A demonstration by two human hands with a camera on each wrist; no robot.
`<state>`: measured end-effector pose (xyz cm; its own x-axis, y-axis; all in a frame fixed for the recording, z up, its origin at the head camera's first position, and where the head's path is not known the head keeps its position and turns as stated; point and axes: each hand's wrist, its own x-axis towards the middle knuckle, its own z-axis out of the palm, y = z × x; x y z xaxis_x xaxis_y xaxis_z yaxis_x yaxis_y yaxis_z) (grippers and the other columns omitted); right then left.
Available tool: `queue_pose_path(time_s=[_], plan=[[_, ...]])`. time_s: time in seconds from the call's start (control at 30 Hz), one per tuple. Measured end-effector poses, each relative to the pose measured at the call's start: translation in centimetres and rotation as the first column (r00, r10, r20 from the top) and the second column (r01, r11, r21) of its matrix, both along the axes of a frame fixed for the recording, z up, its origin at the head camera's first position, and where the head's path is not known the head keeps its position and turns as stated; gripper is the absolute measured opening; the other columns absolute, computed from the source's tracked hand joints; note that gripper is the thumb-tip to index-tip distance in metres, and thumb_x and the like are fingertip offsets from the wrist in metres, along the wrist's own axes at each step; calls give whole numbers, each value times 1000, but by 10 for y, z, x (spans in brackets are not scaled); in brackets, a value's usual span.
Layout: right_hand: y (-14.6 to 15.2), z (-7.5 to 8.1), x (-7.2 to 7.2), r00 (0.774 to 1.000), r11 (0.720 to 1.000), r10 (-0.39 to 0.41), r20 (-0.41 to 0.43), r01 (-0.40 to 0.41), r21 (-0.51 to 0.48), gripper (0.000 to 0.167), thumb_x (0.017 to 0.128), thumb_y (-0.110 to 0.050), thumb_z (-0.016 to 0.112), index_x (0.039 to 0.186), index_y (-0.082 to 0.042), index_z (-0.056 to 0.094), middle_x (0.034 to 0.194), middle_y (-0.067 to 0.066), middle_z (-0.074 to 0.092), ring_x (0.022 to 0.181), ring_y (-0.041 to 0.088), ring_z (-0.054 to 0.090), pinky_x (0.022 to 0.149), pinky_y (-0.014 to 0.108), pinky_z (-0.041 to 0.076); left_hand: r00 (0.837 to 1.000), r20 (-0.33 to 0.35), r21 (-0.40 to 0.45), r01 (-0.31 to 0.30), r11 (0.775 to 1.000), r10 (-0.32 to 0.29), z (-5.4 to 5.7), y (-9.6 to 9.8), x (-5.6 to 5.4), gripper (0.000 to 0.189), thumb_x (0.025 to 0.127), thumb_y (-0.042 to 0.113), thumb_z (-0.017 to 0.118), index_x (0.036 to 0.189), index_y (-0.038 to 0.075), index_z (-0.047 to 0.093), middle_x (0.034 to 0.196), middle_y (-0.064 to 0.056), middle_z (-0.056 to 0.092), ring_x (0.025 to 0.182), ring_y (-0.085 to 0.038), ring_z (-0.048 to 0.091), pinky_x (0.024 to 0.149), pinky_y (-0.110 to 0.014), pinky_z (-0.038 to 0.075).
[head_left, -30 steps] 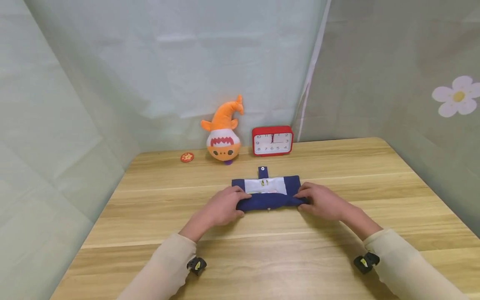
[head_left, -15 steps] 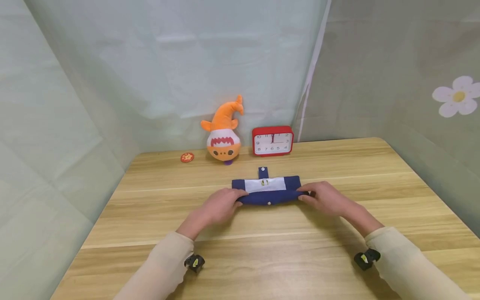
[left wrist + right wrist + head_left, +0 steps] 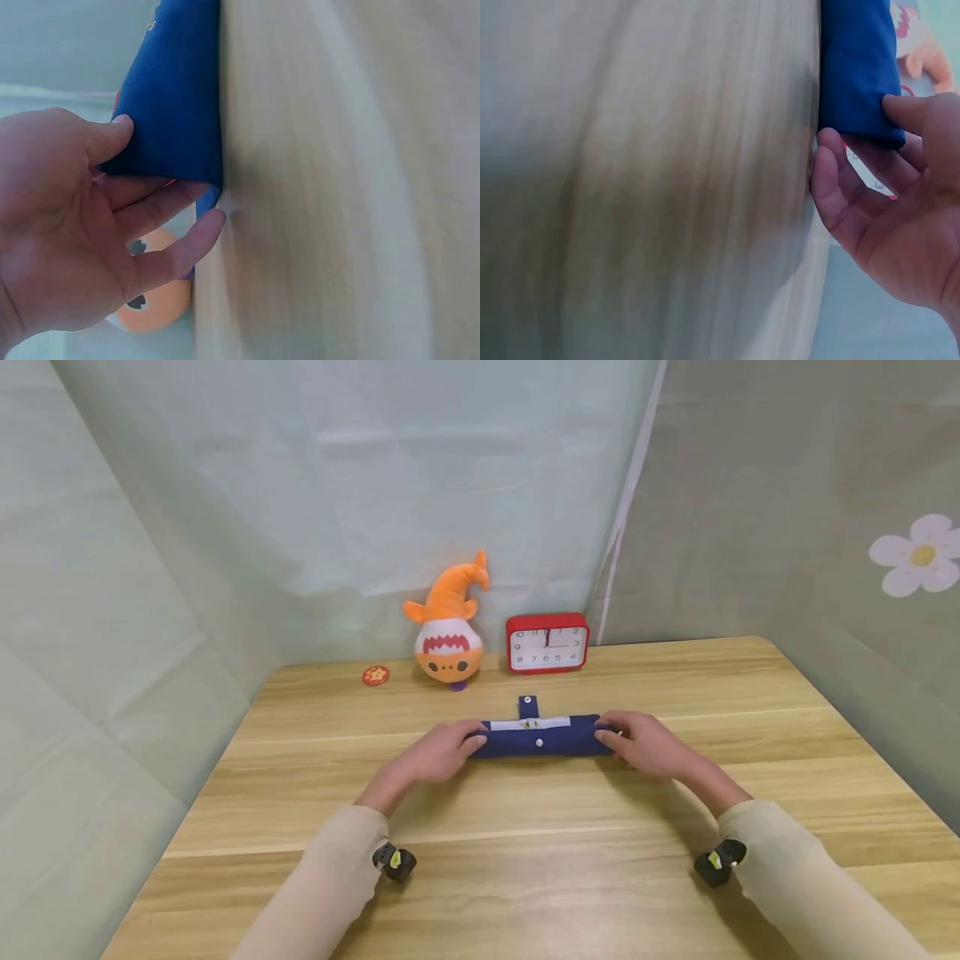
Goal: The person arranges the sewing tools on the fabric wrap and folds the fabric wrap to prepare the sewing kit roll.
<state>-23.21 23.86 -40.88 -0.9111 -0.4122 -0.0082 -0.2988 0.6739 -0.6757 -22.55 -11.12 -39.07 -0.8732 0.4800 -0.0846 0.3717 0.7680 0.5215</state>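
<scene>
A navy blue fabric roll-up pouch (image 3: 551,743) lies on the wooden table, mostly rolled, with a narrow white strip (image 3: 555,722) of its inside showing along the far edge. A tab with a metal snap (image 3: 528,702) sticks out from its far side, and a second snap sits on the rolled front. My left hand (image 3: 442,750) pinches the left end; in the left wrist view the thumb lies on the cloth (image 3: 169,105) and fingers are behind it. At the right end, my right hand (image 3: 647,743) pinches the roll (image 3: 861,67) between thumb and fingers.
Behind the pouch stand an orange shark plush (image 3: 448,635) and a red clock (image 3: 547,643). A small round red piece with a star (image 3: 376,675) lies left of the plush. Pale cloth walls (image 3: 450,485) close off the table's back and sides.
Both hands have moved away from the body, rolling the near part of the pouch forward. The white inner panel has shrunk to a strip, and the front snap has turned up onto the roll.
</scene>
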Motion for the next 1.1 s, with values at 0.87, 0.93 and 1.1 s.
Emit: queue_pose_path(time_s=[0.87,0.93,1.1], plan=[[-26,-7,-35,969,977,-212,128,206,60,41,108,-25,58,134,5,58,63,0,52,42,10,51,45,25,44,886,206,122,-445,887,416,-4,24,-21,43,109,25,44,137,-2,64,139,-22,64,85,-25,72,60,-27,57],[-26,-6,-35,964,973,-227,136,219,70,40,108,-26,59,133,5,58,61,-1,51,42,10,50,45,25,44,881,209,124,-454,882,424,-5,25,-23,42,109,25,44,133,-2,66,137,-22,65,82,-26,71,58,-27,57],[-29,-3,-35,956,967,-253,149,242,84,38,107,-27,60,127,5,59,58,-2,47,42,10,50,45,24,44,877,180,35,-457,889,445,-7,28,-30,36,108,23,46,118,-1,71,121,-20,70,66,-21,67,52,-26,54]])
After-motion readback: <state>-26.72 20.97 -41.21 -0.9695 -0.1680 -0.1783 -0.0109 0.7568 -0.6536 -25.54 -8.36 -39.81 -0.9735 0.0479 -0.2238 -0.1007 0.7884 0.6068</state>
